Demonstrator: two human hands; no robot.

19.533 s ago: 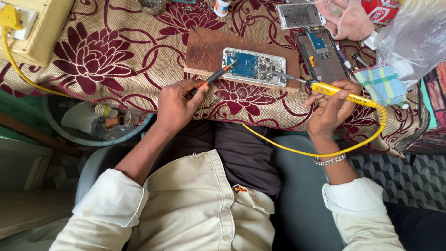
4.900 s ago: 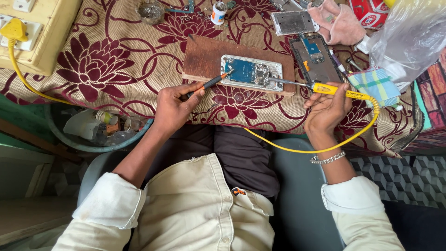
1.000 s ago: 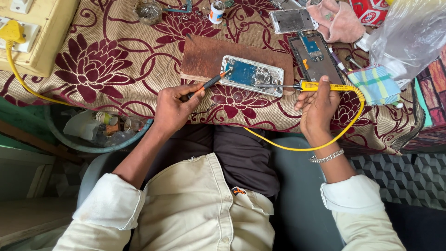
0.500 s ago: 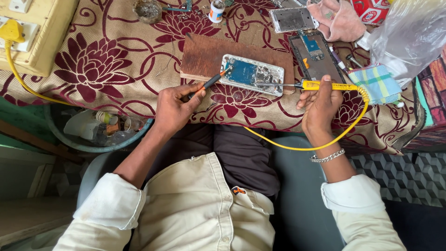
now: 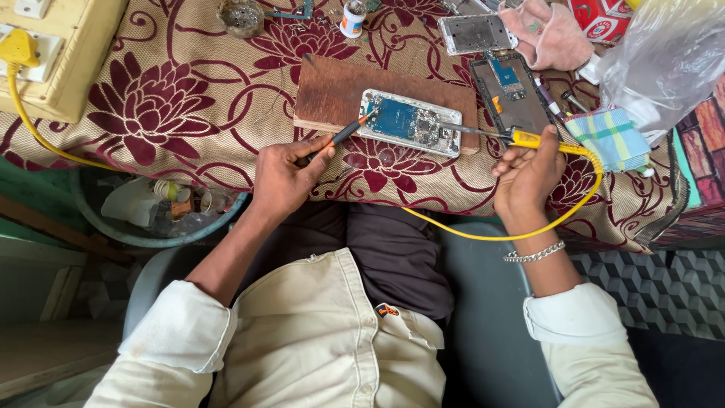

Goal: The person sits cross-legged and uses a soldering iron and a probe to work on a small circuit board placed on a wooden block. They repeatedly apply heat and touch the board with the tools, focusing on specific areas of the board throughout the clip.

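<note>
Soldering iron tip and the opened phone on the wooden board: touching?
Cannot tell. In the head view the soldering iron, held in the right hand, reaches the right end of the opened phone, but contact there is too small to resolve.

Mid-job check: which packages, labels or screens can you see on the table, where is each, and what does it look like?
Red package: top right corner, red with white round marks, partly cut off.
Plastic bag: right edge, clear and crumpled.
Small bottle: top centre, white label, orange band.
Phone panel: top, right of the bottle, grey rectangle, flat.
Open phone: on the wooden board, blue circuit board exposed, no lit screen.
</note>
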